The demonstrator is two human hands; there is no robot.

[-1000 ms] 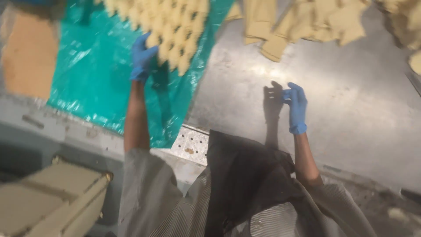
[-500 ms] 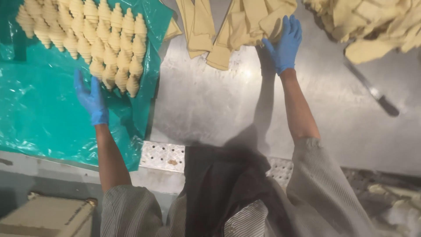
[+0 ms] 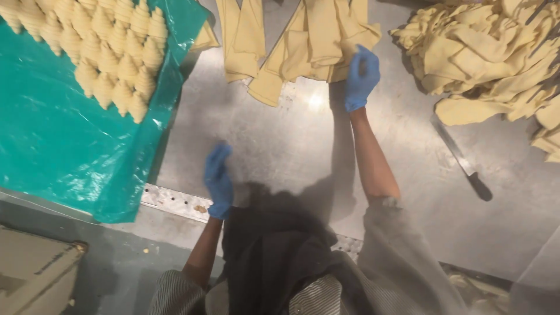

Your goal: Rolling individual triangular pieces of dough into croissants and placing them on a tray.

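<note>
Gloved hands at work over a steel bench (image 3: 274, 140), seen from above. Right hand (image 3: 360, 79), in a blue glove, reaches to upper centre of frame and rests its fingers on the near edge of a fan of cut dough strips (image 3: 303, 41); fingers curl loosely, and whether they've pinched a strip or only touch it can't be told. Left hand (image 3: 219, 181), also blue-gloved, hangs at centre-left just above the bare metal, fingers slack and apart, holding nothing.

At upper left, rows of rolled croissants (image 3: 111, 52) sit packed tight on a teal plastic sheet (image 3: 64, 151) that drapes over the bench edge, likely so the shaped pieces stay off the metal and lift away together. The strips lie w/ narrow ends toward the worker, prob. for easy pick-up one at a time. A heap of dough trimmings (image 3: 484, 52) fills upper right, pushed well apart from the shaping area. A dark-handled knife (image 3: 461, 160) lies flat at right, blade angled toward the heap, clear of both hands. Dark apron (image 3: 280, 262) and striped sleeves fill lower frame.
</note>
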